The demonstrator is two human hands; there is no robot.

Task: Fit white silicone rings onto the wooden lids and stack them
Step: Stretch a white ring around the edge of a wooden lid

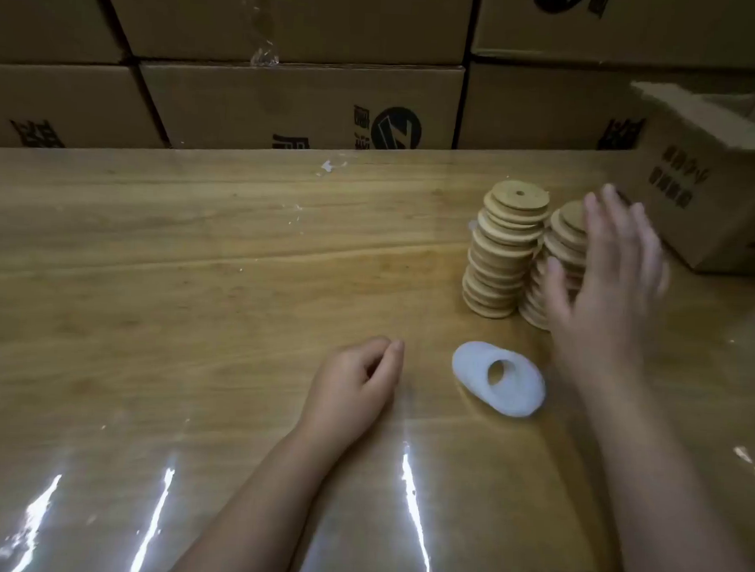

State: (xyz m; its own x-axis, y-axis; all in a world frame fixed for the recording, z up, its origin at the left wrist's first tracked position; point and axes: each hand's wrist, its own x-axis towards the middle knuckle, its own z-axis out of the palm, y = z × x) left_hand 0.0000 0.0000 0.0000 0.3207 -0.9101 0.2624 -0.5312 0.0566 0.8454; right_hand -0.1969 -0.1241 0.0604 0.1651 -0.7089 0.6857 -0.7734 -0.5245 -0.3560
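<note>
At the table [193, 254], your right hand [608, 276] hangs blurred in front of the right stack [562, 238] of wooden lids. Its fingers are straight and spread and grip nothing; whether they touch the stack cannot be told. Your left hand [357, 381] rests on the tabletop, fingers loosely curled, with nothing visible in them. Just beside the right stack stands the left stack [504, 253], taller and stepped unevenly. The white rings [519, 394] lie in a small slumped heap near you, between your hands and apart from both stacks. Cartons [298, 102] wall off the back; an open box [713, 181] sits at the right.

The lids look light, stiff and dry — take one by its rim from the top of a stack, lifting straight up so the crooked column below is not nudged. The rings look soft and floppy, and are likely to cling together. Pinch a single one at its outer edge and peel it off the heap before stretching it round a lid. The glossy table cover may let things slide.
</note>
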